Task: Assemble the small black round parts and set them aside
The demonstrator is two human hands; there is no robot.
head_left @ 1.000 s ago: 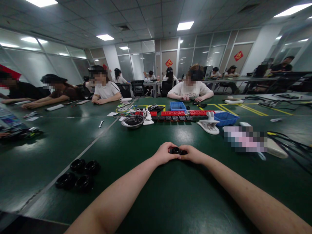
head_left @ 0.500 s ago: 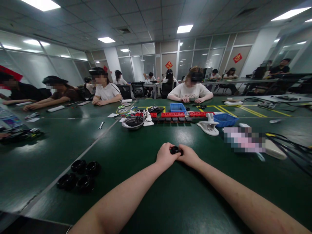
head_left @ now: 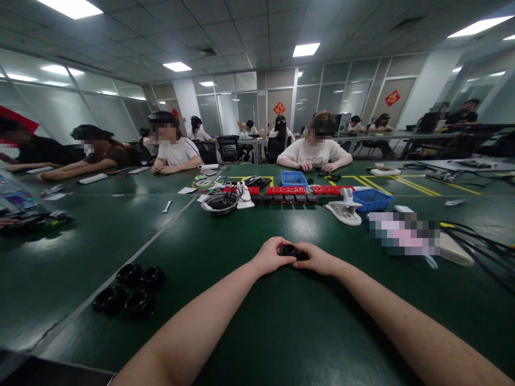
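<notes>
Black plastic, a small ring-shaped part [head_left: 290, 250], sits clamped between my two hands over the green counter [head_left: 281, 332], close to the middle of the scene. My left hand [head_left: 270, 256] closes its fingers on the part's left side; my right hand [head_left: 317, 258] pinches its right side, both hands resting low on the counter. I judge this to be a fitting or twisting step on the one piece, and the next move calls for a firm hold on one side while the other side turns or presses. Four black rings [head_left: 129, 290] lie grouped at near left, well apart from my hands. Farther off stand a metal bowl [head_left: 219, 202], a white clamp [head_left: 344, 209] and a blue tray [head_left: 372, 198]; other people sit along the far side. Against half a second ago, my hands have dropped slightly nearer and the part shows more between them.
</notes>
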